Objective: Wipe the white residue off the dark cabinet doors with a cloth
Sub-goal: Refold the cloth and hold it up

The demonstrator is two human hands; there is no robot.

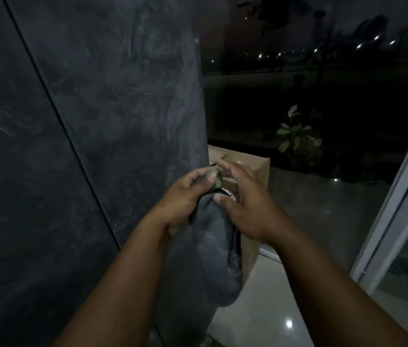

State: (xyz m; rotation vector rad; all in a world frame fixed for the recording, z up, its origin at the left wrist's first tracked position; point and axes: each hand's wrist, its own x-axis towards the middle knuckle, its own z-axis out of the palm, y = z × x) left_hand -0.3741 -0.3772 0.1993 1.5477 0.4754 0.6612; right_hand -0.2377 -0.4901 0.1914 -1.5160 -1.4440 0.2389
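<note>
Two dark cabinet doors fill the left of the view: a left door (17, 171) and a right door (127, 101), split by a thin slanted seam. Pale smeared residue streaks the right door. A dark grey cloth (213, 251) hangs down in front of the right door's outer edge. My left hand (185, 196) grips the cloth's bunched top, where a greenish patch shows. My right hand (245, 204) pinches the same top from the right with thumb and fingers. Both hands sit just off the door's right edge.
A brown cardboard box (260, 169) stands on the glossy pale floor (260, 309) right behind my hands. A dark window (323, 83) with a leafy plant (295, 131) outside fills the right. A white sliding-door frame (398, 196) slants down the far right.
</note>
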